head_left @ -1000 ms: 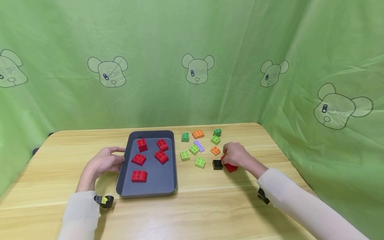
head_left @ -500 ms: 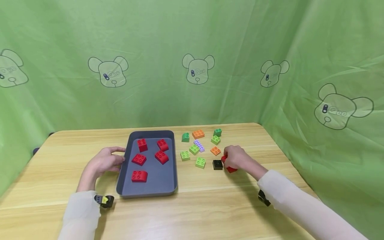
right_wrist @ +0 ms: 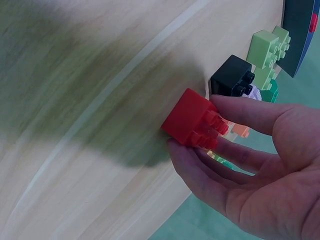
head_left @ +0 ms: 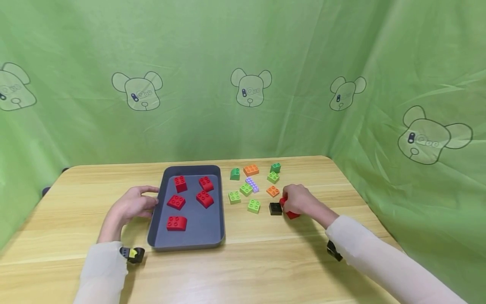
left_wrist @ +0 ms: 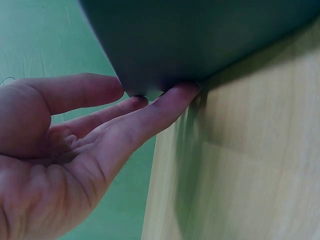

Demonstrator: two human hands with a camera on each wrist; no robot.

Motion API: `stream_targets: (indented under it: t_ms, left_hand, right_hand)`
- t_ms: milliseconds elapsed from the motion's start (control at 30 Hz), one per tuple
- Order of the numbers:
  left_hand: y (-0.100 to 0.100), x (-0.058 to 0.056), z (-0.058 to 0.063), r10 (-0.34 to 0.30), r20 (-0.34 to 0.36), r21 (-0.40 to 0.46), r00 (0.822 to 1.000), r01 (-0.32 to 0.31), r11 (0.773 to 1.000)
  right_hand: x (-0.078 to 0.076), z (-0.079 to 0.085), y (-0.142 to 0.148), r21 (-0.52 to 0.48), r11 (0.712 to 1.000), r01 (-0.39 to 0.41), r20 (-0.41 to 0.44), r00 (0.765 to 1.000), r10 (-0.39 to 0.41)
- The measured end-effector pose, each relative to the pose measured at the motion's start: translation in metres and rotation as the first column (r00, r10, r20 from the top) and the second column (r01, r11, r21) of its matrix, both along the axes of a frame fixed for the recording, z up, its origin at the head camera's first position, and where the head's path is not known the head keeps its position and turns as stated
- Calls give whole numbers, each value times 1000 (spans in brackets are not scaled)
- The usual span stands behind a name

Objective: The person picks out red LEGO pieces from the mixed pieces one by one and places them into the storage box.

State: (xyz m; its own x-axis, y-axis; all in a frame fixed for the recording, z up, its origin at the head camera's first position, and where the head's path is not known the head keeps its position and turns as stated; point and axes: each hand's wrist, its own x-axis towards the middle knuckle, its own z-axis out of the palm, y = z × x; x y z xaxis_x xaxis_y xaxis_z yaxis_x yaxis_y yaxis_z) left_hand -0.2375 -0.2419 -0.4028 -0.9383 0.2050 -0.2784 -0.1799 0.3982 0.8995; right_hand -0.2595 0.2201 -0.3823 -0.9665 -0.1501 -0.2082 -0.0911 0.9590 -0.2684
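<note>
My right hand (head_left: 298, 199) pinches a red toy building block (right_wrist: 187, 120) between thumb and fingers on the right part of the table. In the right wrist view its studs point toward the palm. A black block (head_left: 275, 208) lies right beside it, close to the thumb. My left hand (head_left: 134, 204) rests with extended fingertips against the outer left wall of a dark grey tray (head_left: 201, 240); the left wrist view shows the fingertips at the wall's lower edge (left_wrist: 150, 75). Several red blocks (head_left: 176, 223) lie spread out inside the tray.
Between tray and right hand lie light green blocks (head_left: 253, 206), a purple block (head_left: 252, 184), orange blocks (head_left: 251, 170) and dark green blocks (head_left: 235, 174). Green curtain (head_left: 190, 118) hangs behind the wooden table (head_left: 235, 274) and along its right side.
My right hand has shifted very slightly right and closer around the red block, then stayed put. The left hand and the tray have not moved.
</note>
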Motion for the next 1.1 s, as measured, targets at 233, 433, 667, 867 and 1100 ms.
stream_targets:
  t_ms: [233,433,667,867,1100]
  left_hand:
    - [0,0,0,2,4,6,1000,-2,1000]
    - [-1,-1,-1,1,1,0,1000,-1,1000]
    - [-1,-1,-1,1,0,-2,1000,-1,1000]
    - [-1,0,0,0,0,-1,1000,0,1000]
    - [0,0,1,-1,-2,-4,1000,1,1000]
  right_hand:
    - [-5,9,-4,10,1000,-5,-35,999,5]
    - [-10,21,-17,28,1000,-8,-33,999,9]
    - [-11,32,-40,16,999,-44,-49,998,44]
    - [-10,38,-66,-13,996,-88,-79,993,87]
    - [-8,45,-99,-33,993,-115,-88,990,112]
